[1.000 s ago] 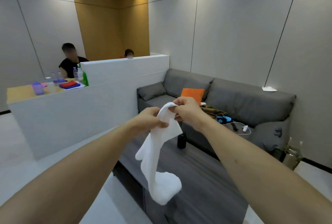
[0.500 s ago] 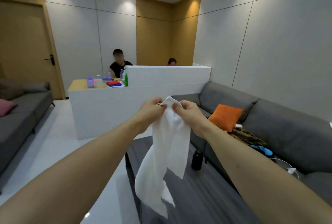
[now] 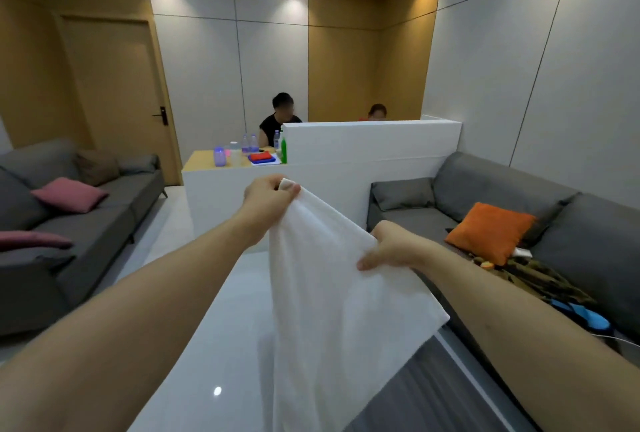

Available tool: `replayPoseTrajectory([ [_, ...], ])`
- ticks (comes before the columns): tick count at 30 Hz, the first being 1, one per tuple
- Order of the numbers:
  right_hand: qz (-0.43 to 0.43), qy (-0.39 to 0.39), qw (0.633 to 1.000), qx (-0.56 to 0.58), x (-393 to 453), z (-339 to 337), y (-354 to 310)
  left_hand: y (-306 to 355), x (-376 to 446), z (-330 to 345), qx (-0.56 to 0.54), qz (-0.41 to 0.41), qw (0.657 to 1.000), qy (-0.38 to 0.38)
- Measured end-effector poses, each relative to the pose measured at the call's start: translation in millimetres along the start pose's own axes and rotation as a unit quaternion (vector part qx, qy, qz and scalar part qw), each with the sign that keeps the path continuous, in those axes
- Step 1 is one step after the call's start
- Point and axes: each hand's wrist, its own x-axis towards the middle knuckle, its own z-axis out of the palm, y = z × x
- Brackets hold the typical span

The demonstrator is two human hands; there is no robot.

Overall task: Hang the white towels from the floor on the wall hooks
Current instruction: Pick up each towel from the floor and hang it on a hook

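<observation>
A white towel (image 3: pixel 332 310) hangs spread out in front of me, held up in the air by both hands. My left hand (image 3: pixel 266 197) pinches its top corner, the higher of the two grips. Lower and to the right, my right hand (image 3: pixel 391 248) grips the towel's upper edge. The cloth drops from these two grips past the bottom of the view. No wall hooks are in view, and no other towel shows on the floor.
A white counter (image 3: pixel 346 168) with bottles stands ahead; two people sit behind it. Grey sofas line the left (image 3: pixel 69 223) and right (image 3: pixel 519 210) walls, the right one with an orange cushion (image 3: pixel 490 230). A dark low table (image 3: pixel 433 397) lies at bottom right. A door (image 3: pixel 114 92) is at the left.
My view has swung left, bringing the left sofa and door into sight. My hands have drawn apart along the towel's edge, the right one lower, so the bunched towel now hangs spread.
</observation>
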Motion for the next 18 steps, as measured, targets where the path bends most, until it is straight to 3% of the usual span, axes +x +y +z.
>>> replayPoseTrajectory([
  [7,0.08,0.098,0.989,-0.078,112,-12,52,-75,110,-27,0.035,-0.045,0.997,0.059],
  [13,0.1,0.163,0.968,-0.163,226,-40,27,-122,212,-32,0.096,-0.08,0.989,0.077],
  [18,0.094,0.241,0.952,-0.164,298,-82,2,-117,290,-41,0.116,-0.061,0.987,0.095],
])
